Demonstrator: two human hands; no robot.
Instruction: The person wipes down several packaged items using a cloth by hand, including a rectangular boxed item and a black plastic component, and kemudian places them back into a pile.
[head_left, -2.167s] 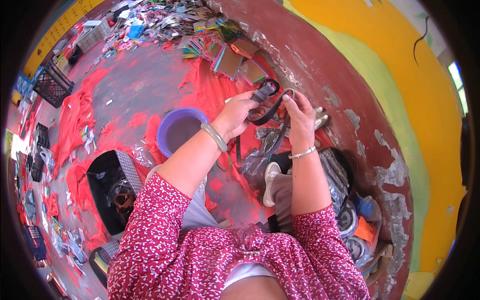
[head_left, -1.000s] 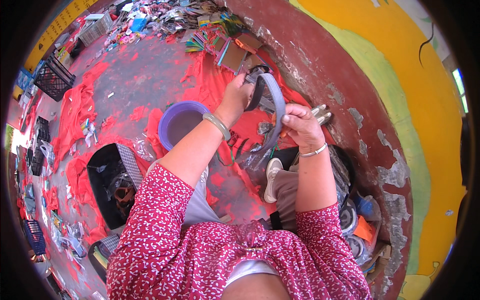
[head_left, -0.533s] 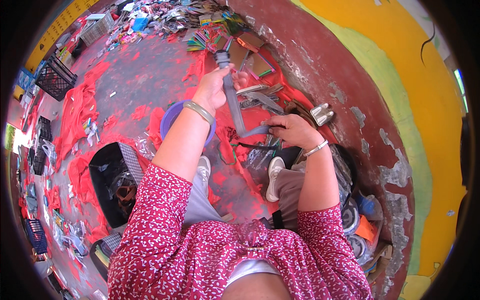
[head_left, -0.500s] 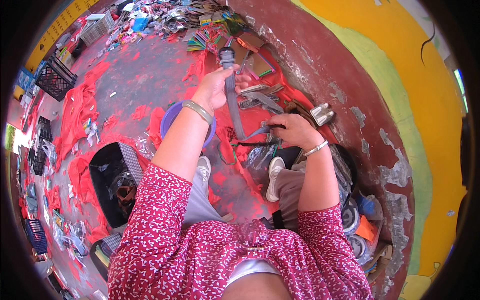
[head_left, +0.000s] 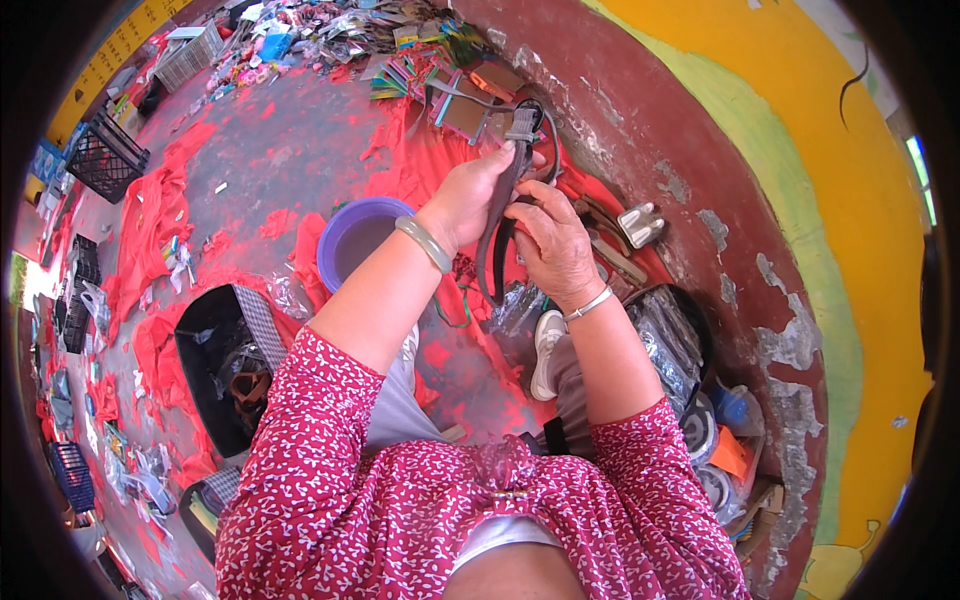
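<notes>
Grey floor strewn with red cloth and small goods

The floor [head_left: 265,140] carries red cloth pieces [head_left: 150,215], a purple bowl [head_left: 355,235] near the middle, a black crate [head_left: 105,160] and a white basket [head_left: 190,60] at the far left, and a heap of colourful packets [head_left: 330,25] along the far edge

The belt [head_left: 497,215] I hold looks like matt grey leather with a metal buckle; purple plastic bowl [head_left: 355,240] at centre, rough red floor [head_left: 260,150].
</notes>
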